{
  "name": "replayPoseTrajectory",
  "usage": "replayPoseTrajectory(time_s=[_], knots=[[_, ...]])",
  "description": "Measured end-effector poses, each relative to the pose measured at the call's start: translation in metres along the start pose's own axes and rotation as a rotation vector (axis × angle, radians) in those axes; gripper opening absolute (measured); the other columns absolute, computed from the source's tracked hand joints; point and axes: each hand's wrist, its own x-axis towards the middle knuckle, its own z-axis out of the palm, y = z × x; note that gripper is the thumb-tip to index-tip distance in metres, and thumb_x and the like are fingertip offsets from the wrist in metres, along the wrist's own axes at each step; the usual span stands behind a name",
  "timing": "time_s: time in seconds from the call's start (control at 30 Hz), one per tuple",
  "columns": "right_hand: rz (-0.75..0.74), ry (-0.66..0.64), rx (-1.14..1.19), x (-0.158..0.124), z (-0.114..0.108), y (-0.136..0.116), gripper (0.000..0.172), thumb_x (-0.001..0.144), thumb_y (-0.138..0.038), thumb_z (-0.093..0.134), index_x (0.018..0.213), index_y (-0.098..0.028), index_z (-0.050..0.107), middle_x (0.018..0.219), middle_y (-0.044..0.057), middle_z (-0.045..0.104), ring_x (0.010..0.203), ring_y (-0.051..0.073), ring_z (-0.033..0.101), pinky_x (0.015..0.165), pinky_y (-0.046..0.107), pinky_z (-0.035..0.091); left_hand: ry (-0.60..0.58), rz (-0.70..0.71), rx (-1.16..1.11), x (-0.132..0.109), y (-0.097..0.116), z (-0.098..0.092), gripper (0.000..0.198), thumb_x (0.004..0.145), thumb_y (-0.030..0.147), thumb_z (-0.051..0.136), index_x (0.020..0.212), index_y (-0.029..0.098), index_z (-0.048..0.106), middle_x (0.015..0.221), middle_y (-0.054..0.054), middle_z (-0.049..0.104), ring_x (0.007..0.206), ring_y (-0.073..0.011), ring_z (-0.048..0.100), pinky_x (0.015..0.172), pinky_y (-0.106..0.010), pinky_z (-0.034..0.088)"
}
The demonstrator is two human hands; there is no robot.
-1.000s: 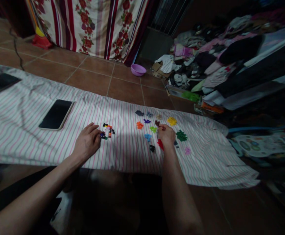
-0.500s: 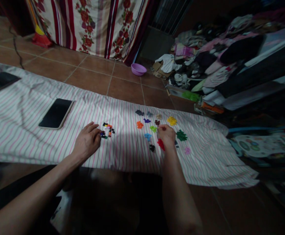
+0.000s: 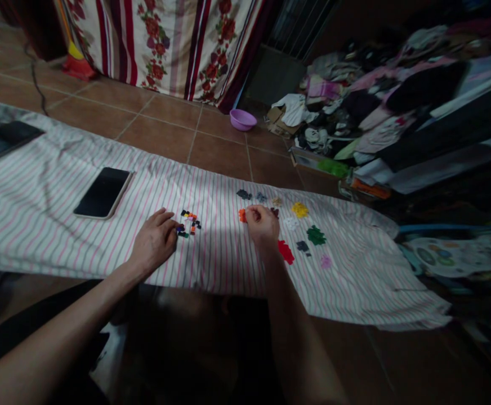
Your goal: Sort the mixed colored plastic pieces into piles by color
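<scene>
My left hand [image 3: 156,239] rests on the striped cloth, fingers stretched out. Its fingertips touch or nearly touch a cluster of tiny mixed-colour block-like pieces [image 3: 192,216]. Over the sorted heaps, my right hand [image 3: 263,226] is closed in a pinch beside the orange pieces [image 3: 242,215]. Whatever sits between its fingertips is too small to make out. Around it lie red pieces [image 3: 285,252], white pieces [image 3: 291,224], dark brown pieces [image 3: 275,212] and dark grey pieces [image 3: 244,194]. The hand and forearm hide the light green, blue and black heaps.
Yellow [image 3: 300,210], green [image 3: 316,235] and pink pieces [image 3: 325,261] lie farther right. A phone [image 3: 104,193] and a dark tablet-like device [image 3: 7,140] are on the left of the cloth [image 3: 355,270]. Beyond the edge, a purple basin [image 3: 242,120] stands on the tiled floor.
My right hand has moved left, from beside the brown and light green heaps to the orange one, uncovering the white pieces. My left hand stays by the mixed cluster. The view has shifted slightly.
</scene>
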Motion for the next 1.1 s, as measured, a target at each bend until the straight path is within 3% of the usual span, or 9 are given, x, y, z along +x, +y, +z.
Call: replayPoseTrajectory(time_s=[0.2, 0.5, 1.1], knots=[[-0.316, -0.151, 0.194, -0.025, 0.022, -0.038, 0.017, 0.087, -0.02, 0.05, 0.08, -0.02, 0.066, 0.076, 0.004, 0.063, 0.071, 0.016, 0.057, 0.071, 0.028, 0.045, -0.024, -0.011, -0.006, 0.001, -0.001, -0.001, 0.027, 0.088, 0.023, 0.043, 0.094, 0.017, 0.069, 0.117, -0.011, 0.065, 0.125, -0.0292, 0.052, 0.106, -0.048, 0.046], [-0.525, -0.446, 0.289, -0.046, 0.034, -0.06, 0.015, 0.092, -0.019, 0.053, 0.096, -0.021, 0.068, 0.09, 0.005, 0.065, 0.085, 0.016, 0.062, 0.076, 0.028, 0.048, -0.016, 0.003, -0.002, 0.001, -0.001, 0.0, 0.028, 0.089, 0.022, 0.042, 0.093, 0.016, 0.07, 0.117, -0.012, 0.065, 0.125, -0.0294, 0.052, 0.107, -0.047, 0.044], [-0.58, -0.484, 0.283, -0.045, 0.036, -0.067, 0.013, 0.087, -0.012, 0.05, 0.089, -0.021, 0.059, 0.088, 0.004, 0.065, 0.081, 0.016, 0.059, 0.08, 0.03, 0.048, -0.023, -0.009, 0.015, 0.003, 0.001, -0.001, 0.028, 0.089, 0.023, 0.042, 0.092, 0.016, 0.07, 0.116, -0.012, 0.066, 0.123, -0.0295, 0.053, 0.105, -0.047, 0.045]])
